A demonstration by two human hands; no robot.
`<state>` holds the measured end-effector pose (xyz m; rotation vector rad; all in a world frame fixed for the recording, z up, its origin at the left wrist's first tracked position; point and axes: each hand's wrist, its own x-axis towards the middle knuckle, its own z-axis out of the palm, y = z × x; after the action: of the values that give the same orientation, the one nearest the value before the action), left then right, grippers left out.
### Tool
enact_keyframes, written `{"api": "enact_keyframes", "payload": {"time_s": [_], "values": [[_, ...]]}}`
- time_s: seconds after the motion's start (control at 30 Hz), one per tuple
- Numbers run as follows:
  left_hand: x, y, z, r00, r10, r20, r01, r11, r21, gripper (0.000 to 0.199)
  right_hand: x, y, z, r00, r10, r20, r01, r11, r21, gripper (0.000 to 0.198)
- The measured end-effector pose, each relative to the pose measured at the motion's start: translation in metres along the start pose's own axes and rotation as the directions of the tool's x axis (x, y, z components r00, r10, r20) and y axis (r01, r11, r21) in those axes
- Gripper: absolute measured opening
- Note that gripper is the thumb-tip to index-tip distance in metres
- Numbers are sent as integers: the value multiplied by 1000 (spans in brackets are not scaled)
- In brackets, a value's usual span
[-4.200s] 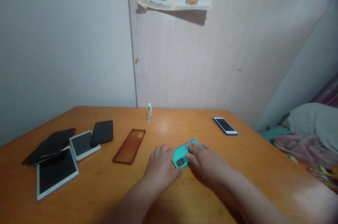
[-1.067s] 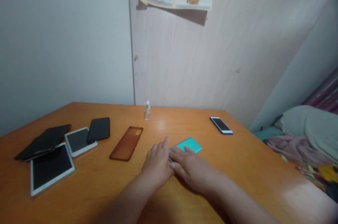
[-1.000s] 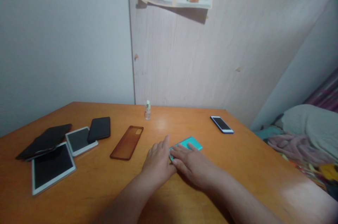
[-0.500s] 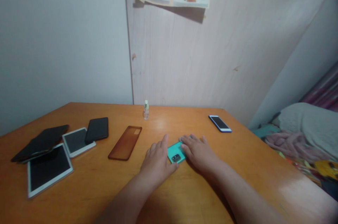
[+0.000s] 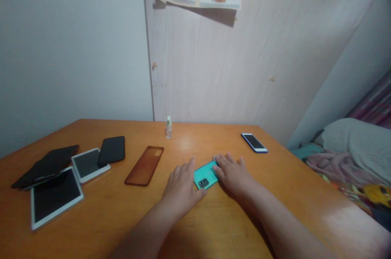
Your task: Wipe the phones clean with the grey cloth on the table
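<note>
A turquoise phone (image 5: 207,174) lies on the table with its back and dark camera block facing up. My left hand (image 5: 182,185) rests at its left end, fingers stretched out and thumb spread along the near corner. Over the phone's right end lies my right hand (image 5: 234,175), its fingers extended and thumb on the phone's back. A small pale bit shows by the right fingertips; I cannot make out what it is. To the left of my hands is a brown translucent phone case (image 5: 144,166).
A small clear bottle (image 5: 169,128) stands toward the back of the wooden table (image 5: 195,226). At the left lie a white-framed tablet (image 5: 57,198), a smaller white tablet (image 5: 87,165), a black device (image 5: 112,150) and a dark cover (image 5: 47,165). A white-fronted phone (image 5: 254,143) lies back right.
My right hand has slid slightly right along the phone, uncovering more of its turquoise back. My left hand stays in place at the left end.
</note>
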<state>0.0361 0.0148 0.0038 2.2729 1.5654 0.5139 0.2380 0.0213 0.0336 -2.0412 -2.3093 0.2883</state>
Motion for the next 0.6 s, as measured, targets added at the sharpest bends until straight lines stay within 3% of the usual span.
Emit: {"api": "enact_keyframes", "payload": {"time_s": [0.1,0.17,0.23,0.3,0.4,0.47,0.53,0.6], "values": [[-1,0,0,1000,1,3,-1,1000,4,88,-8,-8,1,992,-118,41,117,993,30,60],[-1,0,-1,1000,6,11,-6,1000,4,83,-18,-20,0,955,-285,84,278,957,87,58],[-2,1,-3,1000,7,16,-7,1000,5,81,-25,-25,-1,923,-368,115,354,927,123,56],[-2,1,-4,1000,8,17,-8,1000,4,83,-23,-20,-3,943,-312,116,302,948,98,57],[-1,0,-3,1000,15,17,-15,1000,4,86,-15,-3,-5,996,-69,57,70,997,-13,59],[-1,0,-2,1000,16,11,-16,1000,8,84,-13,1,-6,1000,2,28,-1,999,-49,60],[-1,-1,-2,1000,22,-3,-22,1000,11,80,-18,-3,-5,995,-83,50,84,996,-25,60],[-2,-1,-2,999,39,-11,-39,999,14,73,-26,-11,-5,965,-244,98,241,970,39,58]]}}
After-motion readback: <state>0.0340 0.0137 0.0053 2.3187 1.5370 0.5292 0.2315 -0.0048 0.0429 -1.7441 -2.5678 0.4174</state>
